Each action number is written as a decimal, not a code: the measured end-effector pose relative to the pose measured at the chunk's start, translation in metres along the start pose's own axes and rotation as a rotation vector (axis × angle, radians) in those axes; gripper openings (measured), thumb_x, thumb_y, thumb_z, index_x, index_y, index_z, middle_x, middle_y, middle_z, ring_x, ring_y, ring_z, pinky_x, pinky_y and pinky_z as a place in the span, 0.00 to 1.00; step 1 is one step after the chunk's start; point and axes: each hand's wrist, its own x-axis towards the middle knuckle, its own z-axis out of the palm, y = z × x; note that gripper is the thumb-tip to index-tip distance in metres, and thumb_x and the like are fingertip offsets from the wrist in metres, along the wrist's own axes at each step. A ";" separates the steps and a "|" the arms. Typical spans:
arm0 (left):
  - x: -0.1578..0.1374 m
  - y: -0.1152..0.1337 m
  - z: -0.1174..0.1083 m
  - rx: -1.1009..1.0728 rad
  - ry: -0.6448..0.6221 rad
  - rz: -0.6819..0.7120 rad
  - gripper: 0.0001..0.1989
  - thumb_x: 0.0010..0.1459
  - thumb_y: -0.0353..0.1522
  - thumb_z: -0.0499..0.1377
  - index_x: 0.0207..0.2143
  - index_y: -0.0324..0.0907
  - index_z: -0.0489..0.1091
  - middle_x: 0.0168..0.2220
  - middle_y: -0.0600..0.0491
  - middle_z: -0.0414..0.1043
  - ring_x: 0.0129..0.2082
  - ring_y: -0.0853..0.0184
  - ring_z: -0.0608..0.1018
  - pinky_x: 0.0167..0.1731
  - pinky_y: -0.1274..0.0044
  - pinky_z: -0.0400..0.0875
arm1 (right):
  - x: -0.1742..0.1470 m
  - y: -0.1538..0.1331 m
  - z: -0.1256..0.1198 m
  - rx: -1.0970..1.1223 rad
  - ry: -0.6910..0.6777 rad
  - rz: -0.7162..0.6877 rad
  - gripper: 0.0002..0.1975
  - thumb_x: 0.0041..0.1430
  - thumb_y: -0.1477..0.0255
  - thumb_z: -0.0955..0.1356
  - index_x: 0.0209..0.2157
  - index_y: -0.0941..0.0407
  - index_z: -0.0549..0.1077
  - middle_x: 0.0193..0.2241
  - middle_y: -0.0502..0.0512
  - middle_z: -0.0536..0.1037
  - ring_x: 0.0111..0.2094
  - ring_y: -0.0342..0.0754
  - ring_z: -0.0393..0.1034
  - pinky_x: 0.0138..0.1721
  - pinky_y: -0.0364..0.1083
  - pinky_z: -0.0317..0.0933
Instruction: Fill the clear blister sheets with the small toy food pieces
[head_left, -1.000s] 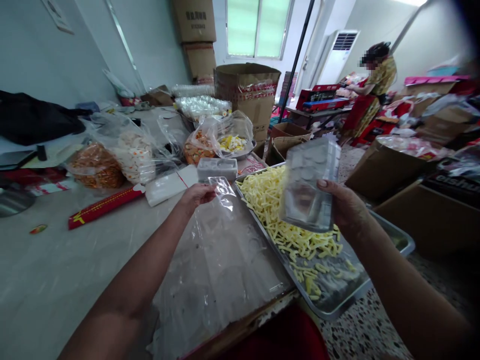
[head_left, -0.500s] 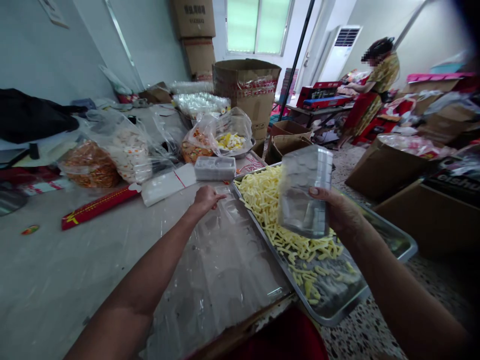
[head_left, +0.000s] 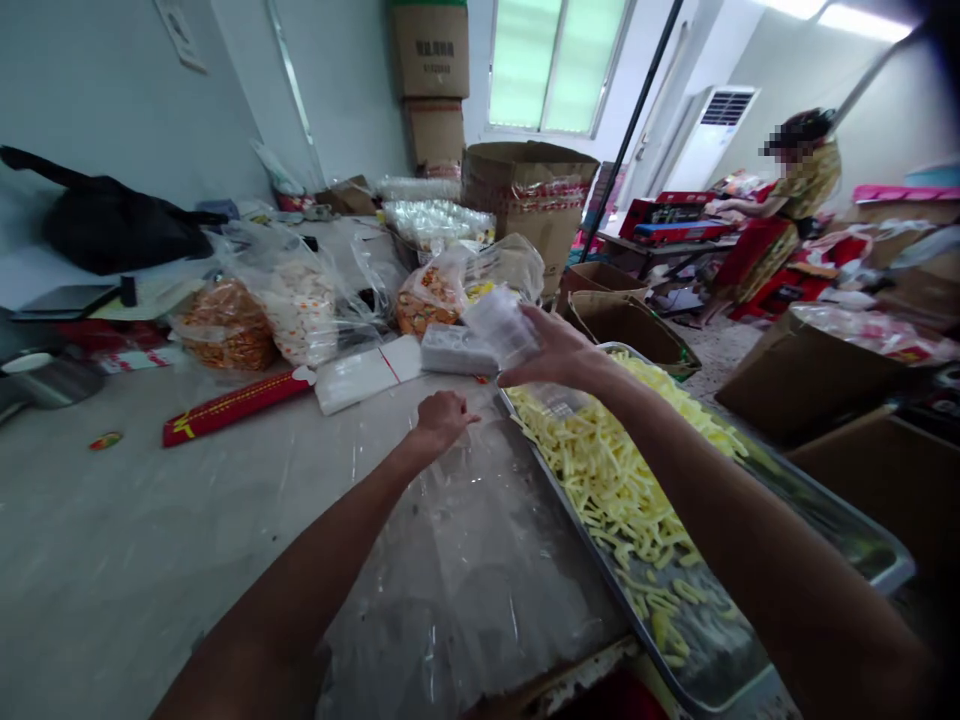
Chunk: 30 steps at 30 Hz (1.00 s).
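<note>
My right hand (head_left: 559,345) grips a clear plastic tray (head_left: 501,325), held up over the far left corner of a metal tray (head_left: 540,465). The metal tray is heaped with pale yellow, stick-shaped pieces (head_left: 622,480). Just left of the held tray sits a whitish plastic tray with compartments (head_left: 454,350); I cannot tell whether the two touch. My left hand (head_left: 444,415) is closed above clear plastic sheeting (head_left: 465,530) on the table, a fingertip pointing right. Whatever its fingers hold, if anything, is hidden.
Left of my hands lie a white stack with a red band (head_left: 367,375) and a long red packet (head_left: 236,405). Filled plastic bags (head_left: 296,310) line the table's back. Cardboard boxes (head_left: 622,320) stand behind the metal tray. A person (head_left: 802,190) works at the far right.
My right hand has carried the clear plastic tray up and left, from over the yellow pieces to beside the whitish tray. My left hand stays closed over the sheeting. The view has shifted left.
</note>
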 end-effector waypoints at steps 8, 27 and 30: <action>-0.068 -0.074 -0.063 -0.044 -0.069 0.046 0.15 0.54 0.47 0.66 0.29 0.46 0.78 0.32 0.47 0.79 0.34 0.57 0.78 0.33 0.74 0.60 | 0.126 -0.009 0.099 -0.698 -0.282 -0.097 0.55 0.32 0.55 0.83 0.64 0.47 0.64 0.57 0.65 0.66 0.56 0.72 0.60 0.50 0.63 0.63; -0.154 -0.201 -0.120 -0.049 -0.071 -0.210 0.15 0.53 0.49 0.61 0.28 0.49 0.75 0.26 0.55 0.76 0.27 0.64 0.75 0.29 0.75 0.57 | 0.153 0.021 0.142 -0.706 -0.299 0.006 0.56 0.52 0.59 0.77 0.72 0.52 0.44 0.69 0.72 0.51 0.65 0.75 0.50 0.57 0.67 0.59; -0.159 -0.201 -0.132 -0.023 -0.041 -0.180 0.17 0.53 0.51 0.60 0.29 0.50 0.76 0.25 0.55 0.76 0.26 0.65 0.74 0.28 0.76 0.57 | 0.147 0.006 0.132 -0.650 -0.230 -0.053 0.56 0.53 0.57 0.77 0.72 0.51 0.43 0.69 0.72 0.50 0.66 0.76 0.49 0.60 0.68 0.54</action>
